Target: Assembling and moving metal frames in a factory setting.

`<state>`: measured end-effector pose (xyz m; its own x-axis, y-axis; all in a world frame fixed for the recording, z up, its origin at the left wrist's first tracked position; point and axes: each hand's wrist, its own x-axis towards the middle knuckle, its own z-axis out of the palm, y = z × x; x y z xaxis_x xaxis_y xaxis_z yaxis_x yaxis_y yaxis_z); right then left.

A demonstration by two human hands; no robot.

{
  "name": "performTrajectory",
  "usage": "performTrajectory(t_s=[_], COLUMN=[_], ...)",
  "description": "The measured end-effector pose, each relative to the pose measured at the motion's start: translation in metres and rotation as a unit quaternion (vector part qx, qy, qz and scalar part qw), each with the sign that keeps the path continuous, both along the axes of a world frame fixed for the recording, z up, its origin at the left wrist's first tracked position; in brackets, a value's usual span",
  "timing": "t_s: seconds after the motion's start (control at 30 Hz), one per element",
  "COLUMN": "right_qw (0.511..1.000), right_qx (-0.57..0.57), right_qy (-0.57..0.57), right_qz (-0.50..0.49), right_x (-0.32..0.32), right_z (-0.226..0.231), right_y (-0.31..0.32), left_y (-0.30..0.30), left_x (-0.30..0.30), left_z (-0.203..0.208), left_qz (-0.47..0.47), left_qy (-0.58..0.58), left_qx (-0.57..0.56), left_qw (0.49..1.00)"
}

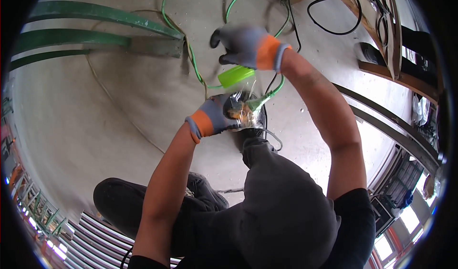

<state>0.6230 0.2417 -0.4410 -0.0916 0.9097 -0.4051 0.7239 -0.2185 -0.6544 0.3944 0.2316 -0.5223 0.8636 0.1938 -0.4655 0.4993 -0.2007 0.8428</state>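
Note:
My left hand (220,112), in a grey glove with an orange cuff, is closed around a bundle wrapped in clear plastic film (249,118). Orange and dark parts show through the film. A green plug-like connector (258,103) on a green cable enters the bundle from the right. Just beyond it is a bright green cylinder (235,77), with clear film running between the two. My right hand (241,43), gloved alike and blurred by motion, is above the cylinder. Its thumb and a finger are apart, and no grip on the cylinder shows.
Green curved metal bars (100,12) reach in from the left, ending in a plate. Green and black cables (191,54) loop over the grey concrete floor (138,97). A wooden frame (398,80) with hanging cables stands at the right. Metal tubes (95,242) lie at lower left.

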Motion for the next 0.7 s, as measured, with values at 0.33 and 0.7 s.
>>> performTrajectory(t_s=[0.33, 0.7], right_qw=[0.939, 0.970], right_qx=[0.199, 0.127], right_qy=[-0.062, -0.188], right_qz=[-0.272, -0.090], right_x=[0.008, -0.058], right_z=[-0.061, -0.131], right_y=[-0.079, -0.121], left_y=[0.011, 0.039], left_x=[-0.023, -0.030], left_z=[-0.043, -0.041], left_qz=[-0.011, 0.080], left_qy=[0.039, -0.021], left_qx=[-0.070, -0.262], left_qw=[0.997, 0.961])
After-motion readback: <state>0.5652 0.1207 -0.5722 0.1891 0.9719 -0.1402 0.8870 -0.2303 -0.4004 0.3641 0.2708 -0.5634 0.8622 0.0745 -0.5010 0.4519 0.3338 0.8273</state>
